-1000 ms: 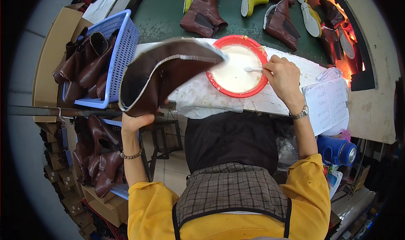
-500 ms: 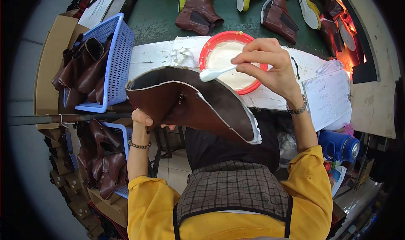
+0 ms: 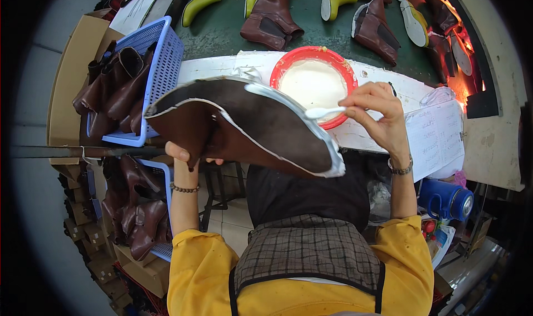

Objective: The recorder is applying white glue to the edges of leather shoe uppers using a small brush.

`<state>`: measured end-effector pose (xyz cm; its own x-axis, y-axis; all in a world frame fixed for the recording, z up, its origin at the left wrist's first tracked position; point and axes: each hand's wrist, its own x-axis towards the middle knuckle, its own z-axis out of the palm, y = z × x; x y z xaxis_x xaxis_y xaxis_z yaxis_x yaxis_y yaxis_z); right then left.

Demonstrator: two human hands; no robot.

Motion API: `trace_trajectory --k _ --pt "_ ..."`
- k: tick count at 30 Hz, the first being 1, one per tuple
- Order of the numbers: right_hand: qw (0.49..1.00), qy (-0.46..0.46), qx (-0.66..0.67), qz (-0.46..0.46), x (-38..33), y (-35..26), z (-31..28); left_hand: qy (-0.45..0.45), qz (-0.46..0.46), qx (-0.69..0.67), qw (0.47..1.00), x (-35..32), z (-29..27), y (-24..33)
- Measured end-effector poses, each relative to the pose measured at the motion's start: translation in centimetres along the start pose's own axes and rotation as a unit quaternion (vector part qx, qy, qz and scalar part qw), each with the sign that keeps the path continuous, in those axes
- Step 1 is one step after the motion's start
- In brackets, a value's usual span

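A brown leather boot upper is gripped by my left hand, fingers closed on its lower left part. Its open side faces up and shows a dark lining. Wet white paste coats the far edge, from the top round to the right tip. My right hand pinches a small white brush whose head touches that edge on the right. Just beyond, a red basin of white paste stands on the white board.
Blue baskets of brown boot uppers stand on the left. Yellow-green shoe lasts and brown boots lie on the green bench, near an orange-glowing heater. A written sheet and a blue flask are on the right.
The brush has moved right and down along the edge. White paste now covers more of the far edge. The boot upper has shifted slightly left and turned a little.
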<state>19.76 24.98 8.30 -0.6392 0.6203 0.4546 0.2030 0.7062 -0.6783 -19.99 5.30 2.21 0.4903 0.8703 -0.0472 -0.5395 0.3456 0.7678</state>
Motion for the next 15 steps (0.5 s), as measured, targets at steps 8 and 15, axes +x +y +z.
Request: trace_trajectory --k 8,15 --pt "0.994 -0.023 0.006 -0.105 4.9 0.1 1.0 -0.035 -0.025 -0.032 0.999 3.3 1.1 -1.7" --pt "0.976 -0.058 -0.008 -0.209 9.9 -1.2 2.6 -0.097 -0.034 -0.060 0.993 5.1 1.9 -2.2"
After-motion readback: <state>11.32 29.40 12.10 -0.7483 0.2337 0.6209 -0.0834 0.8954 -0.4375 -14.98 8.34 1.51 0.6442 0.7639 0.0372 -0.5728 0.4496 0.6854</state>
